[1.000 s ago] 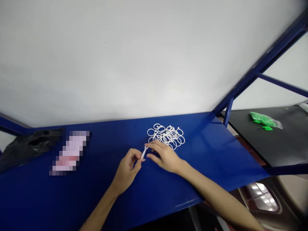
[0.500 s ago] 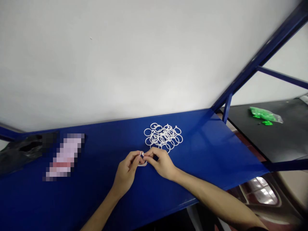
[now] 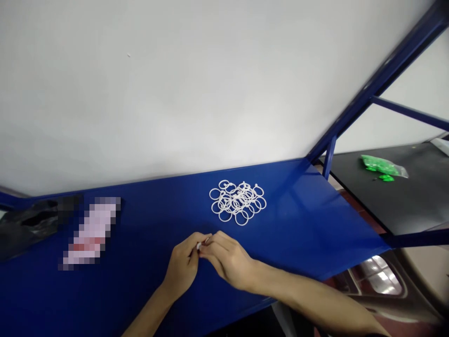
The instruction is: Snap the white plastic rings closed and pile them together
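My left hand and my right hand meet fingertip to fingertip over the blue table, both pinched on a small white plastic ring piece of which only a bit shows. A pile of several white plastic rings lies on the table beyond my hands, apart from them.
A blurred pink and white packet and a black bag lie at the left of the table. To the right, past the blue frame post, a black table carries a bag of green pieces. A white wall stands behind.
My right hand has left the ring pile and come back towards me. Both hands have drawn together and closer to me, now pinching the white piece between them.
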Demonstrator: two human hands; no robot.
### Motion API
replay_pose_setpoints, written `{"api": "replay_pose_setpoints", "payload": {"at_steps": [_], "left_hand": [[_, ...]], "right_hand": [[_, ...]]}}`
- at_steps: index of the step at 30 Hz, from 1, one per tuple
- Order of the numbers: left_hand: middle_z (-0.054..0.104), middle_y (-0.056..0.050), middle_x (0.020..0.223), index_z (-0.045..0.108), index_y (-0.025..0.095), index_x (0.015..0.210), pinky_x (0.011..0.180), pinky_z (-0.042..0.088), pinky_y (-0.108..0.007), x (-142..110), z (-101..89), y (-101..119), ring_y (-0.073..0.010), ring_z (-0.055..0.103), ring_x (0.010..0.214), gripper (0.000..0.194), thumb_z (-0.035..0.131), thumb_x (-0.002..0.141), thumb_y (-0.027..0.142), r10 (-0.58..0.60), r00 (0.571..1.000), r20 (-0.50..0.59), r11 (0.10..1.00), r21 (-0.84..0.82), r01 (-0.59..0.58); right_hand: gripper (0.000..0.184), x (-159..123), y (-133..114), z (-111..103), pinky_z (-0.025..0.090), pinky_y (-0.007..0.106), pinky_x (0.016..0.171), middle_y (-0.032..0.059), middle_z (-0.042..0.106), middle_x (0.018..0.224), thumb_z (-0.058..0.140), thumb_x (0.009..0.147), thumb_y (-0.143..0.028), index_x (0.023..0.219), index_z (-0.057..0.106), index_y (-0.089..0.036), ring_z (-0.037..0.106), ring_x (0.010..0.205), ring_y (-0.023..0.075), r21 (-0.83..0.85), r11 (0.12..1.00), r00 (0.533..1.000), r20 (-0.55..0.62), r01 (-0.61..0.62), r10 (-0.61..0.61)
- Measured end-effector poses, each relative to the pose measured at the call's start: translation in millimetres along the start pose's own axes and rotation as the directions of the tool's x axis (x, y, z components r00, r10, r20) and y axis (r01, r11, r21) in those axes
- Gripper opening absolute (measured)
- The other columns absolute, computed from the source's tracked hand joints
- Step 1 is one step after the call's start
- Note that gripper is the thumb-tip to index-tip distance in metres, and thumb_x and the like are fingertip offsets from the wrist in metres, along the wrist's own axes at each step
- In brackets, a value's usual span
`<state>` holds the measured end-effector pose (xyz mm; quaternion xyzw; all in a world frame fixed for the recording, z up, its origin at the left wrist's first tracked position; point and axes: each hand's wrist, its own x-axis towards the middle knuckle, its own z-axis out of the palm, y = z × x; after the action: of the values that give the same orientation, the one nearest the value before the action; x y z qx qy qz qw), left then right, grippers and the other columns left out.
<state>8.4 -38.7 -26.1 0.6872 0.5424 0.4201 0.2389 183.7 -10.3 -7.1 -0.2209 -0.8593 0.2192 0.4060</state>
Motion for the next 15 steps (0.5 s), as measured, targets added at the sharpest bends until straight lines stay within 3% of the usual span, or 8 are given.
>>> {"api": "replay_pose_setpoints", "payload": {"at_steps": [5, 10, 15], "left_hand": [[0.076, -0.001, 0.087, 0.069, 0.022, 0.103, 0.06, 0.057, -0.022, 3.6, 0.8, 3.5, -0.0137, 0.071, 0.065, 0.026, 0.05, 0.097, 0.037, -0.16, 0.985, -0.064, 0.985, -0.076, 0.155], [0.078, -0.002, 0.093, 0.07, 0.023, 0.103, 0.069, 0.059, -0.022, -0.8, 1.5, 0.2, -0.0164, 0.075, 0.08, 0.026, 0.05, 0.097, 0.037, -0.062, 0.997, -0.049, 0.997, 0.037, 0.064], [0.078, -0.002, 0.092, 0.07, 0.023, 0.101, 0.07, 0.058, -0.02, -4.1, 1.5, -1.7, -0.0139, 0.074, 0.075, 0.022, 0.049, 0.098, 0.028, 0.075, 0.995, -0.065, 0.991, 0.112, -0.067]], "right_hand": [[0.009, 2.4, 8.9, -6.4, 0.054, 0.028, 0.076, 0.0068, 0.068, 0.089, 0.055, 0.1, -0.019, 0.1, 0.063, -0.017, 0.063, 0.081, 0.0158, 0.08, 0.989, 0.988, -0.08, -0.123, 0.13], [0.011, 0.2, 15.4, -6.3, 0.053, 0.029, 0.078, 0.0067, 0.068, 0.089, 0.053, 0.101, -0.02, 0.098, 0.063, -0.017, 0.062, 0.082, 0.016, 0.119, 0.981, 0.987, -0.019, -0.155, 0.158], [0.016, -3.6, 10.4, -4.4, 0.053, 0.029, 0.076, 0.007, 0.067, 0.088, 0.05, 0.102, -0.021, 0.094, 0.064, -0.017, 0.062, 0.081, 0.0164, 0.116, 0.975, 0.981, 0.007, -0.191, 0.192]]}}
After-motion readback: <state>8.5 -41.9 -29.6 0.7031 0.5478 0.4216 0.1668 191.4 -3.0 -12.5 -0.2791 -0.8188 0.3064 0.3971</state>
